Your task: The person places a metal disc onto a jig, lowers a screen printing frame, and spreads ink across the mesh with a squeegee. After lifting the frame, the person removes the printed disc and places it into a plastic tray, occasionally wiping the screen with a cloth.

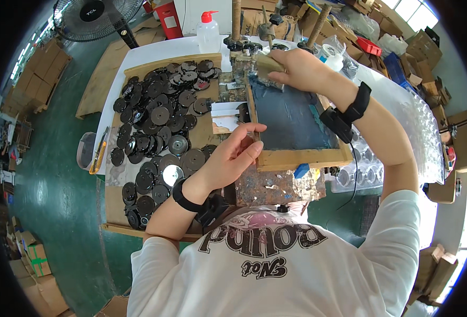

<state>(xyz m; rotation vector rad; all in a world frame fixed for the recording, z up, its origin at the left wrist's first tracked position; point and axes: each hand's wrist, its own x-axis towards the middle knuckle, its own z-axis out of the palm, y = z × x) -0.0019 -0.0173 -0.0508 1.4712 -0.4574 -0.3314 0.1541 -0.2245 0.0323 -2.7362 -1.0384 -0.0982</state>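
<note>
At the far end of a wood-framed printing screen point(291, 124), my right hand point(305, 66) is closed around a squeegee point(269, 64), whose lower edge is near the dark, ink-smeared mesh. My left hand point(233, 156) is by the screen's left wooden bar, thumb and forefinger apart at its edge; its other fingers are partly hidden. Under the screen's left side, beside that hand, lies a white plate point(225, 117) with a dark round piece point(242, 113) at its edge. Many black round discs point(159, 116) are heaped in a shallow wooden tray point(114, 228) to the left.
Behind the screen stand threaded posts point(236, 21) and a red-capped squeeze bottle point(208, 34). A yellow-handled cutter point(98, 158) lies at the table's left edge. Clear plastic trays point(357, 174) sit on the right. A fan point(93, 18) is at the upper left, cartons point(46, 68) beyond.
</note>
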